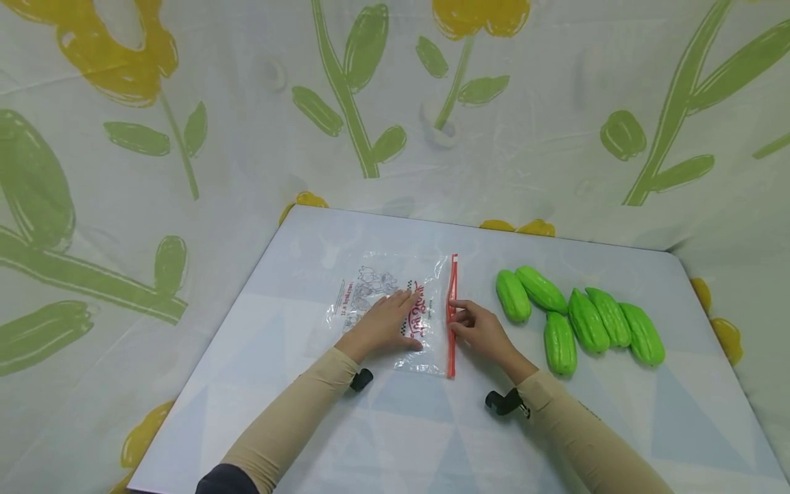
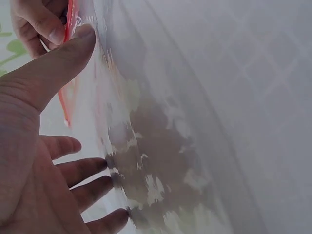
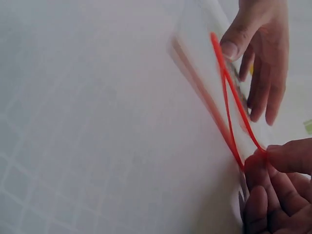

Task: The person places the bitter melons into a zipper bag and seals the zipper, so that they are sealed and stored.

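Clear plastic zip bag with red zip strip and red-black printed logo (image 1: 395, 312) lies flat on the pale desk with faint triangle pattern (image 1: 407, 425), mouth edge turned toward the right hand.

Left hand (image 1: 384, 324) rests palm-down on the bag's printed face, fingers straight and spread, thumb stretched toward the red zip strip (image 1: 452, 315). Left wrist view: thumb tip (image 2: 80, 39) touches the bag just beside the strip, the other fingers (image 2: 83, 170) lie flat on the film. Grip there is wide, flat, pressing, holding nothing.

Right hand (image 1: 480, 328) sits at the zip edge, just right of the left hand's thumb. Its grip is narrow: thumb and fingertips (image 3: 273, 156) pinch the red strip around its middle. Right wrist view shows the strip's two red lips (image 3: 234, 112) parted in a thin loop between the pinch and the left thumb (image 3: 234, 44), so the mouth is partly open there. The rest of the strip looks closed in the head view, hard to tell.

Right of the pinching grip, apart from the bag: six bright green ridged plastic gourds (image 1: 580, 319) in a loose cluster on the desk, some touching each other, none touching the bag or a hand.

Both forearms in beige sleeves (image 1: 296, 412), black wrist mount (image 1: 503, 402) under the right wrist. Behind the desk a white cloth backdrop with yellow flowers and green leaves (image 1: 345, 103).
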The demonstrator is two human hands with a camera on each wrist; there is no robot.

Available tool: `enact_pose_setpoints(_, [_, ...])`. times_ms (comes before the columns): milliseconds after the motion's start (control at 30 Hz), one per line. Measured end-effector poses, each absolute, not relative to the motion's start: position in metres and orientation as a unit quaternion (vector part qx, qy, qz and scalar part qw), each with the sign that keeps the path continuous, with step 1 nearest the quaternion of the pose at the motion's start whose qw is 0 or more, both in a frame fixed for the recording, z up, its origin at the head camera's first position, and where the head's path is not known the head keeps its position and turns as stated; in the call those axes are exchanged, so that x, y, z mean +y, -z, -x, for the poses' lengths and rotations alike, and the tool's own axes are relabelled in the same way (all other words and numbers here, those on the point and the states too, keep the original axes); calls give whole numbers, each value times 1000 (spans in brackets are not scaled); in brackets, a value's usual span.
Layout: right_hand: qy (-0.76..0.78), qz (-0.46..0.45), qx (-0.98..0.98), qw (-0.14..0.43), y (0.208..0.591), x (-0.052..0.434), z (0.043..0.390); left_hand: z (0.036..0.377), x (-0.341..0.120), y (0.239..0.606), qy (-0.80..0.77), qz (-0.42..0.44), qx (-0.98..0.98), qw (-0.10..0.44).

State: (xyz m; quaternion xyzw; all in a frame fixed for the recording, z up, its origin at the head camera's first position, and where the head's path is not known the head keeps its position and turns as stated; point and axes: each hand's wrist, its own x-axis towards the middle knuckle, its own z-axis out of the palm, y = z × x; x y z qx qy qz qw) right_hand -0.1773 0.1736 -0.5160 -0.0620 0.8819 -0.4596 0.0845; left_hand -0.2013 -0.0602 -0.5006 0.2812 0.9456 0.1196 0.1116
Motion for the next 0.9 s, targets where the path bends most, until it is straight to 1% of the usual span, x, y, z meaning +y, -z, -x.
enact_pose_setpoints(300, [544, 52, 827, 131, 521, 180, 181, 205, -49, 501, -163, -291, 938, 91])
enact_pose_setpoints(500, [580, 69, 799, 144, 521, 183, 181, 207, -34, 500, -169, -312, 932, 71])
enact_pose_setpoints(700, [600, 69, 778, 172, 519, 184, 181, 209, -23, 505, -167, -322, 929, 70])
enact_pose_setpoints(900, [611, 63, 763, 200, 520, 185, 179, 211, -21, 507, -175, -310, 931, 77])
